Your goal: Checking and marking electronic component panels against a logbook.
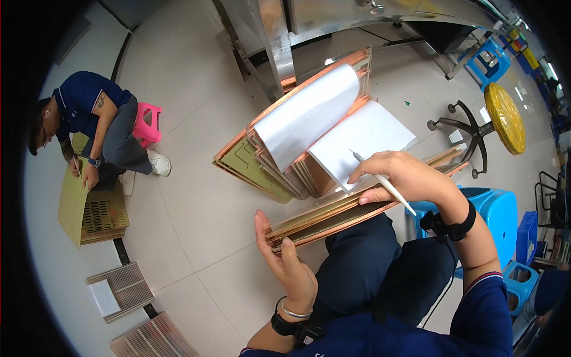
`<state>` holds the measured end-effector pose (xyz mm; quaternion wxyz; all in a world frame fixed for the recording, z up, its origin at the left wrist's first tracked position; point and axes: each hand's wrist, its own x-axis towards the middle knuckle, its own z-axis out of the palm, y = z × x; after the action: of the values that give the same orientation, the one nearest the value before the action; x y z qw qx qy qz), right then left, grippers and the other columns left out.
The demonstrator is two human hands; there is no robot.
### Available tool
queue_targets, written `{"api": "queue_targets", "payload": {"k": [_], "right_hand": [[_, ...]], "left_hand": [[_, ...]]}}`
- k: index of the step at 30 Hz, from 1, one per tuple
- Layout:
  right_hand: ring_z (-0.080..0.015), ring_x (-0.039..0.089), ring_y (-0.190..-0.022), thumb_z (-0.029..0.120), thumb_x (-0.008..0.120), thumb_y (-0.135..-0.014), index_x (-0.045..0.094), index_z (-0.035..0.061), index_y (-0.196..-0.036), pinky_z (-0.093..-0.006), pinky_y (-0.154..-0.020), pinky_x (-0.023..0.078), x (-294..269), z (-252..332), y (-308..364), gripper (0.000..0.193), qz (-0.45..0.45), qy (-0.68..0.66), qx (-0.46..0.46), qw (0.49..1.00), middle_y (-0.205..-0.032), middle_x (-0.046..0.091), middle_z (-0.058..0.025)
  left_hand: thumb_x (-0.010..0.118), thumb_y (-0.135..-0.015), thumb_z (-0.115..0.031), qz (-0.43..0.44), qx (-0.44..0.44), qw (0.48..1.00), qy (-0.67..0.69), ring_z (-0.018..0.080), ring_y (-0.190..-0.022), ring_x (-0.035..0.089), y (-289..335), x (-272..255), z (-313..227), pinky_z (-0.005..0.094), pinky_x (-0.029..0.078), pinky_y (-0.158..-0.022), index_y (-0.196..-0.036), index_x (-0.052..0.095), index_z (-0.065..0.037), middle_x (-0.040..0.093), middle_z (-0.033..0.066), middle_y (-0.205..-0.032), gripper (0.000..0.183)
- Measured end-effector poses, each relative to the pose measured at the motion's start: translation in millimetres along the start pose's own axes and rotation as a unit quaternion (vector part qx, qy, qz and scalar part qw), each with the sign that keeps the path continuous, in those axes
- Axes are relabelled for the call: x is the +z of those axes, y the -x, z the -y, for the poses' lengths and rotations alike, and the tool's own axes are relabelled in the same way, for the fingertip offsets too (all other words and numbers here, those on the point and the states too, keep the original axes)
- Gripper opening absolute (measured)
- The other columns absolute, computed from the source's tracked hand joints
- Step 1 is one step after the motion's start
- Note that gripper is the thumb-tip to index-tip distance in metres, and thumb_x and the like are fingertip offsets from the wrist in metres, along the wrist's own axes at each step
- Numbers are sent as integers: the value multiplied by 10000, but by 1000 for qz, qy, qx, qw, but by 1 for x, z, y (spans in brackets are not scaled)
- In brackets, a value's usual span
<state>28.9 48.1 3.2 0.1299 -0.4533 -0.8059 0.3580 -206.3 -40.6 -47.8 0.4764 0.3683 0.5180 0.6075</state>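
Observation:
My left hand (289,259) is closed on the near left end of several copper-edged circuit board panels (333,223), held tilted above my knees. A slim white pen-shaped tool (386,185) with a thin grey tip sits in my right hand (404,175), whose fingers also rest on the panels' upper edge. Just beyond stands a leaning stack of greenish and copper panels (256,160). White paper sheets (357,140) lie between these boards, one of them curling upward. Panel surfaces facing away from me are hidden.
At left a seated person (98,119) works on yellow-green panels (74,202). Mesh-patterned panels (128,291) lean by the wall. To my right are a blue stool (496,226) and a yellow-topped swivel stool (505,118). A metal bench (333,21) stands ahead.

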Motion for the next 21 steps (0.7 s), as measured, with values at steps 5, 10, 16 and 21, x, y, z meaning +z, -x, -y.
{"api": "queue_targets", "payload": {"k": [5, 10, 16, 21], "right_hand": [[-305, 619, -789, 421, 678, -768, 644, 113, -979, -386, -706, 478, -3, 15, 21, 375, -39, 67, -81, 994, -771, 618, -98], [-210, 603, -736, 201, 633, -749, 624, 127, -864, -336, -660, 472, 9, 18, 44, 137, -112, 277, -13, 954, -686, 540, -23], [-192, 571, -692, 153, 610, -713, 590, 119, -778, -313, -636, 459, 13, 3, 20, 76, -222, 334, -80, 912, -657, 494, -19], [-210, 594, -842, 154, 601, -744, 599, 124, -840, -323, -795, 465, 17, -17, -22, 101, -285, 296, -91, 907, -772, 562, -41]], "left_hand": [[408, -967, -187, 29, 16, 999, -37, 248, -1352, 257, -4, -7, 6, 379, 194, -1112, -1427, 228, -34, 271, 159, -1466, 517], [504, -953, -326, 69, 32, 996, -50, 211, -1130, 452, -13, -45, 29, 355, 321, -1018, -1205, 440, -29, 475, 119, -1203, 396], [570, -927, -279, 57, 61, 996, -36, 163, -980, 496, -11, -32, 27, 312, 366, -942, -982, 504, -34, 528, 64, -985, 259], [544, -948, -212, -7, 42, 998, -42, 150, -993, 492, -29, -22, 31, 299, 376, -930, -1034, 472, -27, 527, 68, -1016, 216]]}}
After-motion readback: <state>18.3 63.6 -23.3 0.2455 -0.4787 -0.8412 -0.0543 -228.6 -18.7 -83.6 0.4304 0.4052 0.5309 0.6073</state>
